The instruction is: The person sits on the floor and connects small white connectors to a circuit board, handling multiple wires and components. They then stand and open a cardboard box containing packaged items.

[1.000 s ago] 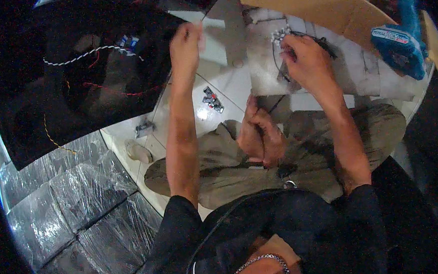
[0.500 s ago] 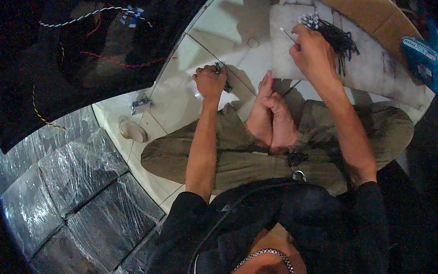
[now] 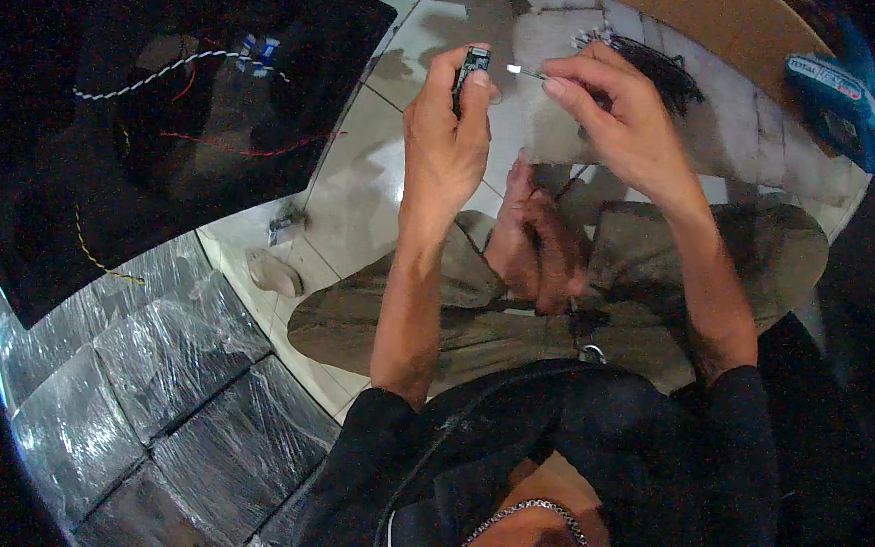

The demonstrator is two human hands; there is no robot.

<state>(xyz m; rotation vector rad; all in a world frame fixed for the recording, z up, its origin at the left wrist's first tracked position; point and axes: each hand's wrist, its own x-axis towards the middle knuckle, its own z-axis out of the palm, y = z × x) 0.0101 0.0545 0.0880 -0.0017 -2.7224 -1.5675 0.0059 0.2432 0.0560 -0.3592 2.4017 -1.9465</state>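
Note:
Between the thumb and fingers of my left hand [image 3: 448, 139] is a small dark circuit board [image 3: 479, 59], held upright. My right hand [image 3: 623, 109] pinches a thin dark cable near its white connector end [image 3: 515, 69]. That connector points left toward the board, with a short gap between them. Just beyond my right hand, a bundle of black cables [image 3: 665, 75] with white ends lies on a pale slab [image 3: 767, 123]; my fingers hide part of it.
A black surface [image 3: 293, 179] with loose twisted wires fills the upper left. Below it are dark blocks in clear wrap [image 3: 217, 431]. A small dark part [image 3: 282, 228] and a beige object [image 3: 275, 272] lie on the tiles. A blue package [image 3: 836, 112] stands right, near cardboard [image 3: 743, 22].
My left hand has risen from near the floor, bringing the circuit board up. My right hand has drawn the cable left from the bundle, so both hands are now closer together.

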